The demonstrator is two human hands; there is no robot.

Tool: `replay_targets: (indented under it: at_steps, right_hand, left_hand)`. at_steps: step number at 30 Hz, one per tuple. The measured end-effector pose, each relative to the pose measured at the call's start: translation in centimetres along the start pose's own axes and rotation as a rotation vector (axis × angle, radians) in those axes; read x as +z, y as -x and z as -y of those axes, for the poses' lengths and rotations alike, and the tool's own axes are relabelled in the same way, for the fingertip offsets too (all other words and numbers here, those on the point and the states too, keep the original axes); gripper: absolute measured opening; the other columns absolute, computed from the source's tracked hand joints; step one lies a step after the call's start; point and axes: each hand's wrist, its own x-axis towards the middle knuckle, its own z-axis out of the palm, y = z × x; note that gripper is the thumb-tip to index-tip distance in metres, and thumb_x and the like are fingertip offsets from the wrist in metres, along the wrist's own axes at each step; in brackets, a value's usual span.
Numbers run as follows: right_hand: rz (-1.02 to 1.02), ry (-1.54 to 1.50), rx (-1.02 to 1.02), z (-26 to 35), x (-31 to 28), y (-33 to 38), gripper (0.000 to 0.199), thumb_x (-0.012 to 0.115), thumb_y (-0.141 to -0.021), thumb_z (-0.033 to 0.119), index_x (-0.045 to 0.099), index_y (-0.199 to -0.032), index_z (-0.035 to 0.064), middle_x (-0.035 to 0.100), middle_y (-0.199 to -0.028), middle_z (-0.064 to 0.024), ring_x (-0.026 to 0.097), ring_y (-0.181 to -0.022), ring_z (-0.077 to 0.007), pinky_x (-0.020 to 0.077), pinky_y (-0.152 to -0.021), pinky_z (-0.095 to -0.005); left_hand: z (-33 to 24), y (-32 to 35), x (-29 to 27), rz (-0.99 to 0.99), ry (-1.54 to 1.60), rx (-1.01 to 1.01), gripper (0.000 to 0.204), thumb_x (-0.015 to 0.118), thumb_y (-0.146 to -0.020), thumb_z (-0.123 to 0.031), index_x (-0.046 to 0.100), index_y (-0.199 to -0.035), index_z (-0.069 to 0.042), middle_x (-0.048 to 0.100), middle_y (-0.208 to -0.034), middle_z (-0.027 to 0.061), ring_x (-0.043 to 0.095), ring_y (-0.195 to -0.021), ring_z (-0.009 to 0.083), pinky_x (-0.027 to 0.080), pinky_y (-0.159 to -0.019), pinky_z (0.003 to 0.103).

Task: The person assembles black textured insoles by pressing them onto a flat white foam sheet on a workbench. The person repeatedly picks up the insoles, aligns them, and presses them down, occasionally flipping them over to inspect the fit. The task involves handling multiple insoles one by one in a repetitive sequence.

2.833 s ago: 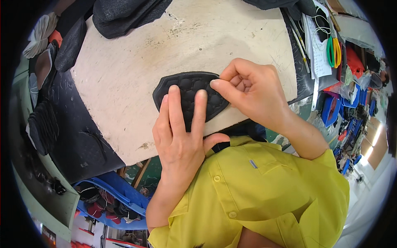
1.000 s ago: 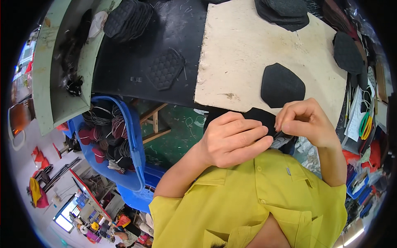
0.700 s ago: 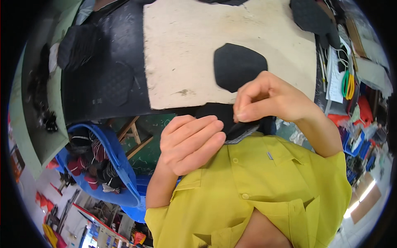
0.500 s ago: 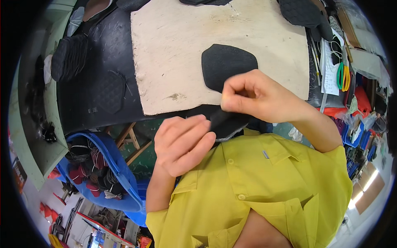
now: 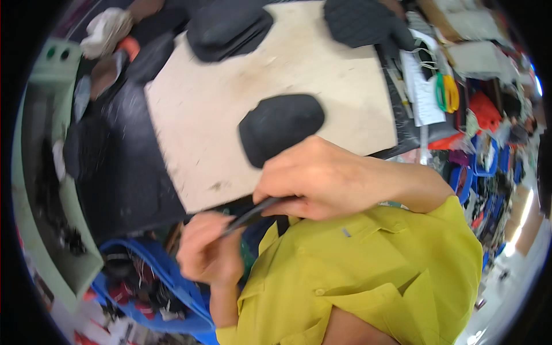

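Thumb of the right hand point(image 5: 313, 178) lies below a thin dark piece point(image 5: 247, 219), its fingers bent over the top, the hand closed to a narrow pinch at the piece's right end. Left hand point(image 5: 210, 247), blurred, is curled with little opening and appears to pinch the other end. Held so from both sides, the piece shows almost edge-on above the near edge of the desk point(image 5: 138, 190), well in front of a yellow shirt point(image 5: 368, 259); the two-ended hold probably keeps something so thin steady where nothing lies under it.

Just beyond the right hand, a black panel point(image 5: 282, 126) lies flat on a pale board point(image 5: 201, 115), likely set there to stay within easy reach. The board, seemingly chosen as a firm surface, rests on the black-topped desk.

At its far edge sits a stack of black pieces point(image 5: 230, 34), with a quilted black piece point(image 5: 359, 23) to the right, both presumably kept out from under the forearms. Far right, scissors point(image 5: 447, 92) with green and yellow handles lie by a sheet of paper point(image 5: 422, 95). Near left, below desk height, a blue bin point(image 5: 185, 290) contains dark and red bundles point(image 5: 141, 287), perhaps to keep loose stock together.
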Motion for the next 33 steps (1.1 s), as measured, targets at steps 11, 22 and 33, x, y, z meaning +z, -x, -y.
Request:
replay_targets:
  at_steps: [11, 22, 33]
  right_hand:
    - [-0.795, 1.456, 0.172, -9.1, -15.0, 4.0, 0.036, 0.078, -0.078, 0.028, 0.069, -0.106, 0.0074, 0.069, -0.097, -0.009, 0.067, -0.089, -0.0262, 0.0521, -0.077, -0.0339]
    - [-0.776, 0.802, 0.493, -11.2, -14.5, 9.4, 0.037, 0.078, -0.081, 0.033, 0.072, -0.112, 0.0131, 0.069, -0.101, -0.006, 0.064, -0.091, -0.0285, 0.0496, -0.081, -0.0357]
    - [-0.65, 1.614, 0.304, -11.2, -12.8, 9.4, 0.025, 0.075, -0.084, 0.02, 0.073, -0.108, 0.0119, 0.071, -0.105, -0.0023, 0.066, -0.1, -0.0221, 0.0505, -0.085, -0.035]
  left_hand:
    - [9.3, -2.6, -15.2, -0.499, -0.976, -0.272, 0.047, 0.08, -0.083, -0.018, 0.062, -0.124, -0.002, 0.065, -0.11, 0.0104, 0.059, -0.098, 0.0209, 0.048, -0.084, 0.033]
    - [2.4, -4.5, 6.2, 0.554, -0.641, 0.364, 0.048, 0.073, -0.083, -0.032, 0.066, -0.119, -0.001, 0.059, -0.132, 0.0157, 0.054, -0.124, 0.0352, 0.04, -0.104, 0.047]
    - [4.2, -2.3, 1.9, 0.568, -0.608, 0.364, 0.056, 0.071, -0.083, -0.044, 0.063, -0.124, -0.006, 0.058, -0.135, 0.0155, 0.048, -0.133, 0.0358, 0.033, -0.111, 0.049]
